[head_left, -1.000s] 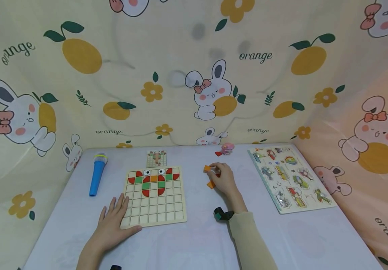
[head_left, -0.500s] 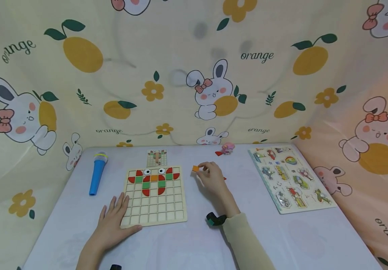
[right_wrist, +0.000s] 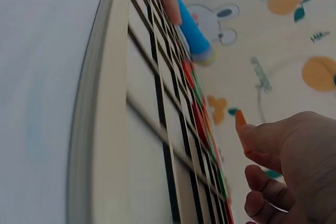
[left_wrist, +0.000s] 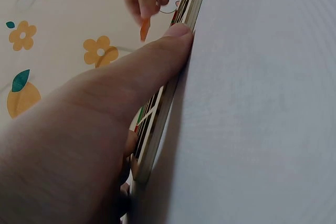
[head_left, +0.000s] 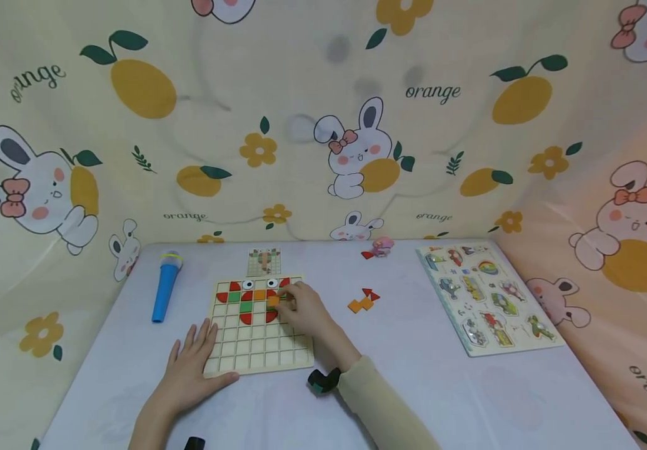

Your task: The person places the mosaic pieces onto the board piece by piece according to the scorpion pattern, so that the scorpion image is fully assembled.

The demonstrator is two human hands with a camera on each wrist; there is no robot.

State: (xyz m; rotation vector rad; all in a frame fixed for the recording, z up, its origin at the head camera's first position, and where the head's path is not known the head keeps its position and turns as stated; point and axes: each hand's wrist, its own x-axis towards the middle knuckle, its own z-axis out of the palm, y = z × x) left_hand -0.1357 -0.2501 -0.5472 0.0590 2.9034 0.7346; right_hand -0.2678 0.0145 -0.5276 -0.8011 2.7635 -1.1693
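A wooden grid board (head_left: 258, 350) lies on the white table, with red, green and orange tiles and two eye pieces in its upper rows. My left hand (head_left: 188, 365) rests at the board's lower left edge, fingers spread and thumb along the near edge. Between thumb and finger, my right hand (head_left: 306, 312) pinches an orange square tile (head_left: 274, 302) over the upper right part of the board. In the right wrist view the orange tile (right_wrist: 242, 132) is held tilted above the grid. The right hand hides some board cells.
Loose orange tiles (head_left: 360, 304) and red tiles (head_left: 371, 294) lie right of the board. A pattern card (head_left: 264, 262) sits behind it. A blue toy microphone (head_left: 165, 287) is at left, a picture puzzle (head_left: 489, 297) at right, a pink figurine (head_left: 382, 247) at the back.
My right hand has moved left from the loose tiles to over the board, carrying the orange tile. The left hand stays at the board's edge.
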